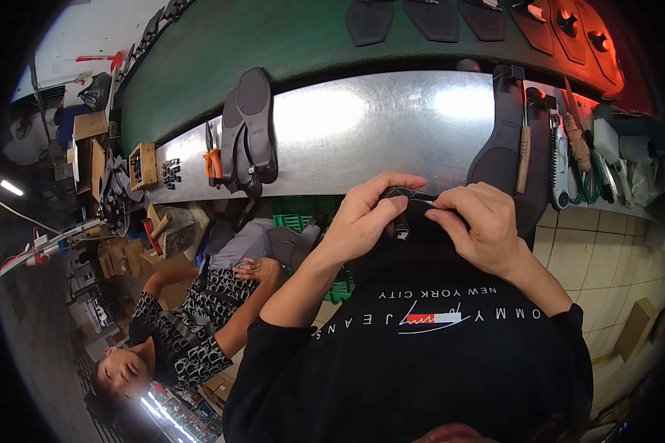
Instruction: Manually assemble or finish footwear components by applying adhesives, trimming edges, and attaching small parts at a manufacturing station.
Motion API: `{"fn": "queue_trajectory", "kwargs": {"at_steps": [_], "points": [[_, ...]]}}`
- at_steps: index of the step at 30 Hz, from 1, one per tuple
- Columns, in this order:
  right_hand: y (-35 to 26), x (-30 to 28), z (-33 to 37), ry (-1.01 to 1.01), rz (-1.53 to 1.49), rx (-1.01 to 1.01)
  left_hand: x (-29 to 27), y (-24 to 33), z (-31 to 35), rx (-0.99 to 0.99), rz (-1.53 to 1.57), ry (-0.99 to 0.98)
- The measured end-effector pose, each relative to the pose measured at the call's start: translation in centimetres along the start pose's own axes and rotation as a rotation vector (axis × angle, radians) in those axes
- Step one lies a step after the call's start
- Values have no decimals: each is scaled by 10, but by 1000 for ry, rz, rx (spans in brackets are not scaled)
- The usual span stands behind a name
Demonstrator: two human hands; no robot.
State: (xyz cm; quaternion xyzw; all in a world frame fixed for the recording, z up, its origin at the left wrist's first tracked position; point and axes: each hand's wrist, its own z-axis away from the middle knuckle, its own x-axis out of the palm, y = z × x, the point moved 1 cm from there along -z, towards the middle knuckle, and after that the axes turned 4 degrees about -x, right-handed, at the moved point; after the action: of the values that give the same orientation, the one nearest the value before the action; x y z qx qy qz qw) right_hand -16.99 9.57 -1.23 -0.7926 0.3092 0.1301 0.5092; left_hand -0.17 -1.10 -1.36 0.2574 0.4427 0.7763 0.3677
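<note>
Close to my chest, my left hand [369,214] is closed round a narrow dark strap [400,227] with light stitching or edging. My right hand [484,225] pinches what looks like the strap's thin end, its thumb and forefinger pressed together. Fingers hide most of the strap. Beyond my hands runs a shiny metal bench [362,125]. Grey sandal soles [254,100], some with black straps, are stacked on its left part. Nearest my right hand, a dark sole [504,129] lies on the bench beside a wooden-handled tool [524,151].
Orange-handled pliers [213,164], small black parts [171,173] and a wooden box [142,167] are at left. A grey utility knife [559,173] and green-handled scissors [591,177] lie right. Behind, a green conveyor belt [303,33] carries dark soles [430,21]. A co-worker [199,317] sits at left.
</note>
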Motion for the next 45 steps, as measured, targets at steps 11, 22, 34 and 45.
{"fn": "queue_trajectory", "kwargs": {"at_steps": [11, 22, 34, 45], "points": [[5, 5, 7, -2, -81, 70, 9, -2, 1, -49, -89, 24], [3, 8, 9, -72, -265, 320, 6, -21, 4, 72, -59, 137], [7, -32, -38, -414, -677, 465, -4, 16, 19, 460, -224, 176], [100, -52, 7, 236, 492, 449, -33, -64, -14, -93, 997, 247]]}}
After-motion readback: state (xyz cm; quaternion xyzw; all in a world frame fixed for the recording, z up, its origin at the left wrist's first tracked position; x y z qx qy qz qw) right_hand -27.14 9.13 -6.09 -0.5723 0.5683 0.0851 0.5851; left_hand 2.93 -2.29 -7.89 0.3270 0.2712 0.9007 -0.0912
